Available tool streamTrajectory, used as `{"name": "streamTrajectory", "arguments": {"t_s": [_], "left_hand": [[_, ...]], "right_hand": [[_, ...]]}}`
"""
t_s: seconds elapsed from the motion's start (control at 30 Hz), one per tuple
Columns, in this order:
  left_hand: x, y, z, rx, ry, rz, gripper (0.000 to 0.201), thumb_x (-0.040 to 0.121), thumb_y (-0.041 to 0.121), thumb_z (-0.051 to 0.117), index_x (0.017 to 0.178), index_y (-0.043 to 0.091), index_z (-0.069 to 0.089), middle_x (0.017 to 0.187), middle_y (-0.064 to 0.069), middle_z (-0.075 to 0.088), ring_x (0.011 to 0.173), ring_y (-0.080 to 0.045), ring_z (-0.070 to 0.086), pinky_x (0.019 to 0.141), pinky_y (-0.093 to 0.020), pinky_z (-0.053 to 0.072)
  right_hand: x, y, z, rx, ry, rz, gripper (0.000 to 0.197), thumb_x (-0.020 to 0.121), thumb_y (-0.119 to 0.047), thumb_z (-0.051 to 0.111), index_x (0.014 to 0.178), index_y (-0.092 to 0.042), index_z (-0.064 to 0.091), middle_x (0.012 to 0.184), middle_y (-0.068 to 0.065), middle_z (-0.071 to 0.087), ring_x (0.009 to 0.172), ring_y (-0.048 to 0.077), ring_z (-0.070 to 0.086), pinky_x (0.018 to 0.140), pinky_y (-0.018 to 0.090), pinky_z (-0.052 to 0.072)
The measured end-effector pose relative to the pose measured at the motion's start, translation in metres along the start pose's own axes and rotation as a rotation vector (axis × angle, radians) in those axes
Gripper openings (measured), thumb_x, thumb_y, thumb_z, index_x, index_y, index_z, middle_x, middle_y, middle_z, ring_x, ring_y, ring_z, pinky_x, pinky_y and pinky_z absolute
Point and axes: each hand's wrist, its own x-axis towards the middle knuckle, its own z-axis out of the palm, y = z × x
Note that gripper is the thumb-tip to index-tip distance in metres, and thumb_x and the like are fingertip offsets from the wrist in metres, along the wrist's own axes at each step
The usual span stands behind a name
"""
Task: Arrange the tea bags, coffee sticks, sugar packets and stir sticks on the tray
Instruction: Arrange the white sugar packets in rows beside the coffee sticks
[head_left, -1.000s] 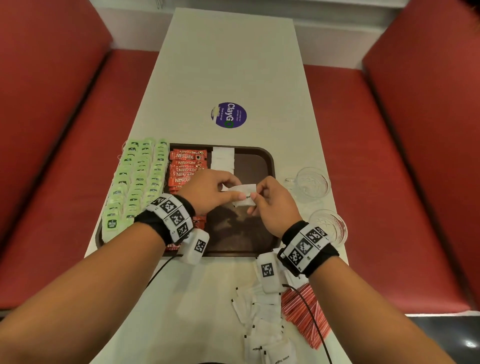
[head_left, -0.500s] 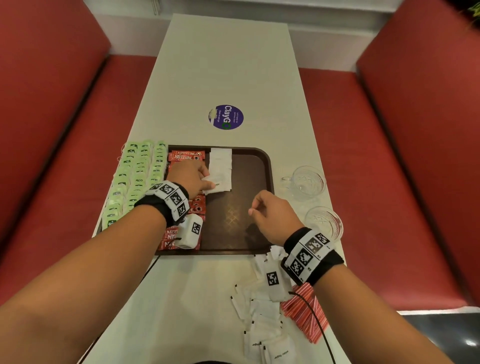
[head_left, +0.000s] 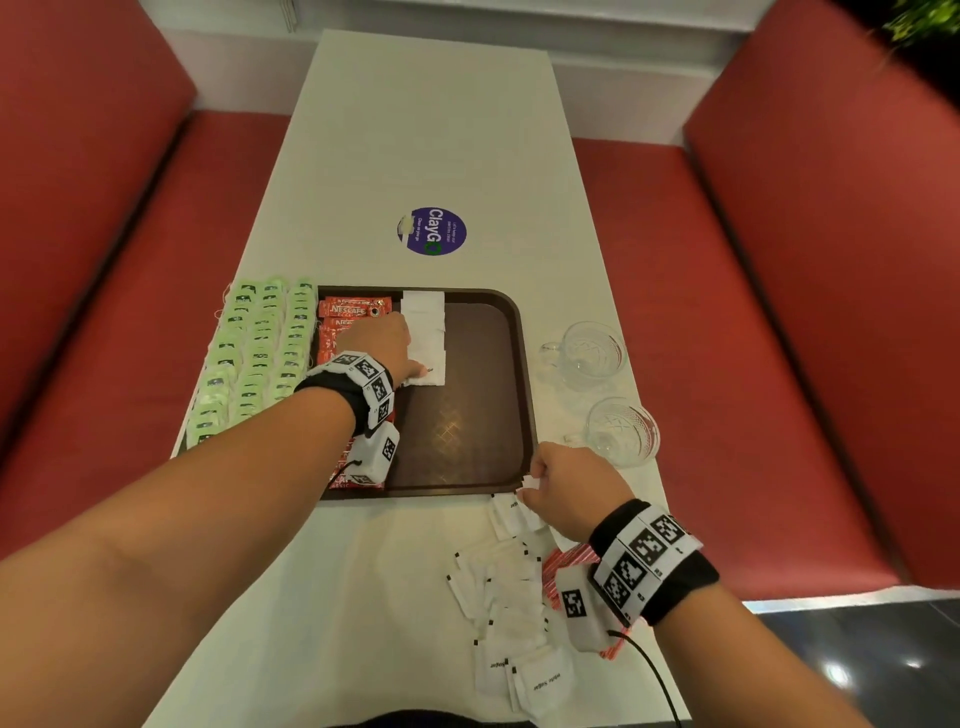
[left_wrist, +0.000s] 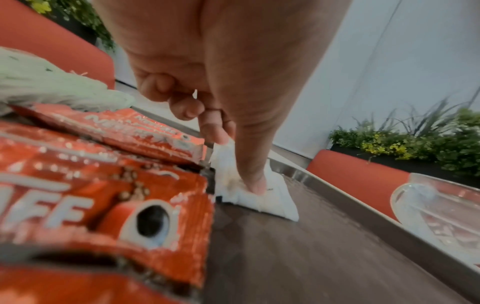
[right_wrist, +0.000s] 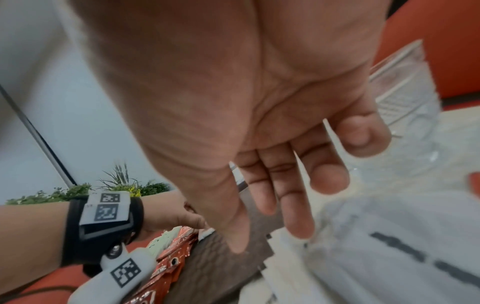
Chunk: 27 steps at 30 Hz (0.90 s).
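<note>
Where the head view looks down, a white table (head_left: 431, 130) between red benches (head_left: 810, 322) carries the brown tray (head_left: 467, 431); loose sugar packets (head_left: 511, 597) lie just beside its near edge. Left wrist view: the left hand (left_wrist: 221, 86) presses a thumb on a sugar packet (left_wrist: 262, 197) inside the tray. Right wrist view: the right hand (right_wrist: 259, 127) hangs relaxed and empty near the tray.

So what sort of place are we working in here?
Probably a café or fast-food booth: red padded bench seats flank a narrow white table bearing a round purple "ClayGo" clean-up sticker and a brown plastic serving tray.
</note>
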Motion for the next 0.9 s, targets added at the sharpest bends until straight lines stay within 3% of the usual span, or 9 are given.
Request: {"name": "streamTrajectory", "arguments": {"t_s": [0.13,0.23,0.37,0.43,0.53,0.63,0.77,0.9], "left_hand": [[-0.033,0.02,-0.005,-0.052,0.084,0.11,0.035,0.084,0.054,0.069,0.103,0.026,0.064,0.104,0.001,0.064,0.099,-0.021,0.059,0.086,-0.039,0.052],[-0.073,0.047,0.002,-0.116,0.008,0.296,0.025,0.088,0.053,0.065,0.099,0.03,0.067,0.096,0.009,0.063,0.093,-0.013,0.059,0.088,-0.038,0.053],[-0.111,0.082,0.025,0.022,-0.106,0.509,0.033,0.09,0.058,0.058,0.105,0.031,0.069,0.101,0.007,0.062,0.098,-0.017,0.056,0.088,-0.04,0.05],[-0.12,0.095,0.037,0.094,-0.129,0.548,0.041,0.088,0.062,0.057,0.11,0.029,0.067,0.107,0.004,0.061,0.101,-0.02,0.056,0.087,-0.04,0.048],[-0.129,0.105,0.053,0.167,-0.149,0.539,0.051,0.086,0.065,0.059,0.119,0.026,0.061,0.115,0.001,0.058,0.107,-0.023,0.054,0.092,-0.04,0.046],[-0.132,0.11,0.059,0.195,-0.133,0.497,0.048,0.088,0.057,0.062,0.122,0.023,0.059,0.119,-0.002,0.059,0.11,-0.024,0.054,0.093,-0.04,0.045],[-0.131,0.116,0.06,0.218,-0.154,0.406,0.04,0.089,0.053,0.063,0.113,0.021,0.062,0.11,-0.001,0.065,0.106,-0.024,0.057,0.091,-0.039,0.044],[-0.131,0.117,0.058,0.129,-0.267,0.298,0.03,0.088,0.048,0.065,0.097,0.019,0.069,0.094,0.002,0.069,0.09,-0.021,0.065,0.086,-0.039,0.053]], "right_hand": [[-0.013,0.007,0.0,-0.088,0.001,0.083,0.036,0.092,-0.046,0.06,0.116,-0.02,0.054,0.1,0.0,0.062,0.087,0.018,0.056,0.072,0.029,0.046],[-0.019,0.01,0.003,-0.11,0.028,0.125,0.04,0.09,-0.043,0.064,0.118,-0.017,0.053,0.102,0.002,0.064,0.089,0.02,0.061,0.074,0.03,0.05],[-0.025,0.012,0.008,-0.145,0.032,0.179,0.041,0.088,-0.043,0.067,0.114,-0.016,0.052,0.102,0.003,0.064,0.09,0.022,0.063,0.071,0.031,0.049],[-0.027,0.015,0.012,-0.155,0.037,0.194,0.042,0.088,-0.043,0.068,0.113,-0.016,0.05,0.104,0.004,0.064,0.092,0.024,0.063,0.072,0.032,0.049],[-0.028,0.019,0.015,-0.14,0.038,0.195,0.042,0.087,-0.04,0.071,0.113,-0.015,0.05,0.107,0.006,0.063,0.095,0.025,0.062,0.075,0.032,0.048],[-0.028,0.024,0.016,-0.153,0.038,0.194,0.044,0.087,-0.036,0.073,0.117,-0.014,0.051,0.114,0.008,0.059,0.101,0.025,0.06,0.079,0.031,0.046],[-0.027,0.028,0.018,-0.128,0.045,0.213,0.048,0.087,-0.034,0.074,0.122,-0.012,0.051,0.121,0.009,0.052,0.107,0.026,0.058,0.086,0.031,0.046],[-0.022,0.025,0.017,-0.125,0.044,0.219,0.038,0.086,-0.03,0.074,0.114,-0.012,0.056,0.114,0.008,0.061,0.102,0.024,0.06,0.078,0.028,0.044]]}}
